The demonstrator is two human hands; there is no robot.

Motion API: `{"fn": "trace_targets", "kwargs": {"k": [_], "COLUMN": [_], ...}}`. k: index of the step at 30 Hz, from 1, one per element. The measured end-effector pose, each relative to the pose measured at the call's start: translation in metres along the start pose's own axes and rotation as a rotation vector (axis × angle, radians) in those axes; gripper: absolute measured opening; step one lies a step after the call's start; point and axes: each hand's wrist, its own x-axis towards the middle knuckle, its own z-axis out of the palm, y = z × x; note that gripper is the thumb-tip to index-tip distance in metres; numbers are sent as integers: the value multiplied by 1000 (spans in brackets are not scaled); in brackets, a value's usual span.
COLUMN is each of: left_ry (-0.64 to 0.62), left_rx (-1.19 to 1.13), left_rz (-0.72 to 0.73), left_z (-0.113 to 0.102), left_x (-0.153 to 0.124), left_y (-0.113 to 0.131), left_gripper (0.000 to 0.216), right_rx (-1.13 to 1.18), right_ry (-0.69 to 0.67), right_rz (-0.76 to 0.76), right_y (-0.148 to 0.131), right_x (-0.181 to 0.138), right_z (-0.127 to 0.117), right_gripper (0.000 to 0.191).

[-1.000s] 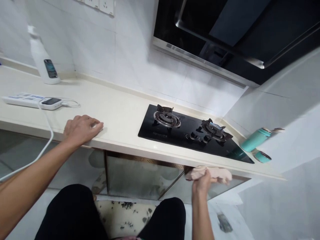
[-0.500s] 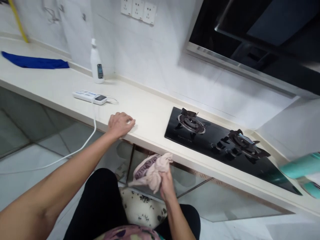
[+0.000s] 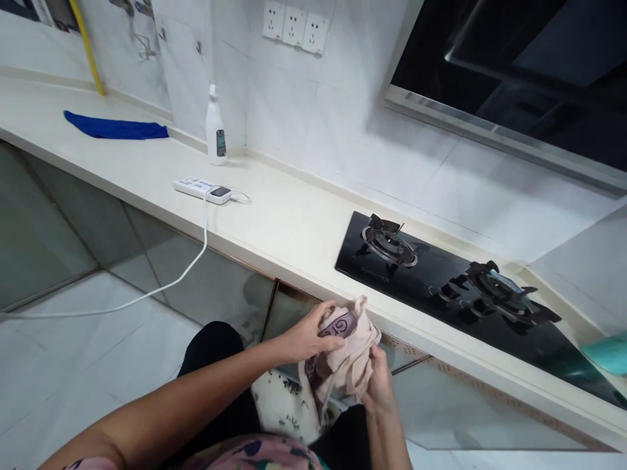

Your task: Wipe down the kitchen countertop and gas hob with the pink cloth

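Observation:
A crumpled pale pink cloth (image 3: 350, 362) with a purple lettered band hangs in front of the counter's edge, between both hands. My left hand (image 3: 311, 333) grips its upper left side, the thumb lying across the lettered part. On the right side, my right hand (image 3: 379, 378) is closed around the bunched folds, with its fingers partly hidden by the fabric. The cloth is held above my lap, just short of the pale countertop (image 3: 289, 225).
A black gas hob (image 3: 416, 281) with two burners is set into the counter at right. Further left are a white power strip (image 3: 203, 190) with a trailing cord, a white spray bottle (image 3: 215, 130) and a blue cloth (image 3: 115, 127). A range hood (image 3: 514, 85) overhangs the hob.
My left hand has left the counter's edge and taken hold of the cloth beside my right hand. The cloth is now gathered between both hands, and the camera view has shifted left.

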Motion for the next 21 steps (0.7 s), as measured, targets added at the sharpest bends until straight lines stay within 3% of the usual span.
{"fn": "trace_targets", "kwargs": {"k": [3, 7, 10, 15, 18, 21], "left_ry": [-63, -63, -24, 94, 157, 116], "left_rx": [-150, -269, -370, -430, -335, -217], "left_rz": [-37, -118, -139, -78, 6, 100], "left_z": [9, 23, 28, 19, 14, 13], "left_x": [11, 19, 20, 18, 18, 18], "left_y": [0, -3, -3, 9, 20, 30], "left_gripper": [105, 76, 71, 54, 42, 37], "right_rx": [-131, -347, -250, -106, -164, -317], "right_ry": [-44, -97, -81, 6, -99, -200], "right_rz": [-60, -152, -160, -172, -223, -262], "right_y": [-3, -10, -14, -18, -26, -37], "right_x": [1, 1, 2, 3, -1, -3], "right_z": [-3, -6, -7, -9, -8, -2], "right_gripper": [47, 43, 51, 61, 59, 68]}}
